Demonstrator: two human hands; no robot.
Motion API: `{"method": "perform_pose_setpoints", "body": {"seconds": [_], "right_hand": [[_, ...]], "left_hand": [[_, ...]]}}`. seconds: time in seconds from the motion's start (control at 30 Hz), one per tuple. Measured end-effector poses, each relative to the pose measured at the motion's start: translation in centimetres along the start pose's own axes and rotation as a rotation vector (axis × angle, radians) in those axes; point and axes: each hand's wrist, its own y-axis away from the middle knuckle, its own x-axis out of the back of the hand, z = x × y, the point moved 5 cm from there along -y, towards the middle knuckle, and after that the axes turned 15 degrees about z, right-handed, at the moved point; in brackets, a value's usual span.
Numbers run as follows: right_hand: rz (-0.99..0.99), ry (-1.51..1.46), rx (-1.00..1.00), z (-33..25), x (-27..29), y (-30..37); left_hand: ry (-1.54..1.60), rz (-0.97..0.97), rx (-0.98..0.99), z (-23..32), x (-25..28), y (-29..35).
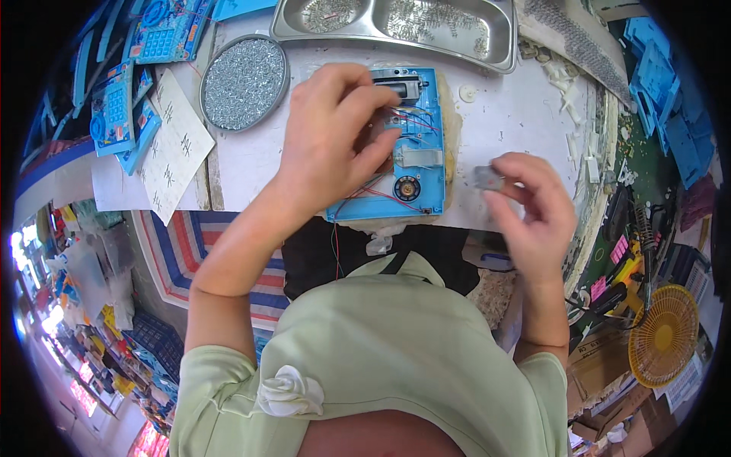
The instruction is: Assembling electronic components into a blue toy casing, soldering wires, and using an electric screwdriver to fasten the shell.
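Observation:
A blue plastic casing [424, 183] lies open on the table before me, with a round black speaker [407, 188], a grey flat part [421, 158] and thin red and blue wires inside. At the casing's upper end sits a dark cylinder in a metal-edged housing [411, 90]. My left hand [327, 129] is over the left side of the casing, thumb and forefinger apart, its other fingers partly hidden; no held thing shows. To the right of the casing, my right hand [537, 209] pinches a small grey block [487, 177], slightly blurred, between thumb and fingers.
A round dish of small metal screws [245, 82] stands at the left, and a steel compartment tray [449, 38] of small metal parts at the back. Blue panels with keypads [114, 110] and a written paper sheet [179, 145] lie far left. White scraps [571, 95] line the right edge.

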Motion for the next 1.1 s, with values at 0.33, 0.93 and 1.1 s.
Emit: {"method": "perform_pose_setpoints", "body": {"seconds": [0.33,0.93,1.1], "right_hand": [[-0.106,-0.004,-0.068,2.1,-0.9,-4.6],[-0.034,-0.044,0.003,3.1,0.0,-4.7],[-0.037,-0.085,0.004,3.3,0.0,-4.5]], "left_hand": [[0.046,-0.094,-0.133,-0.3,-0.3,0.8],[-0.185,-0.286,0.062,0.5,-2.6,0.2],[-0.166,-0.246,0.075,0.3,-3.0,0.5]]}}
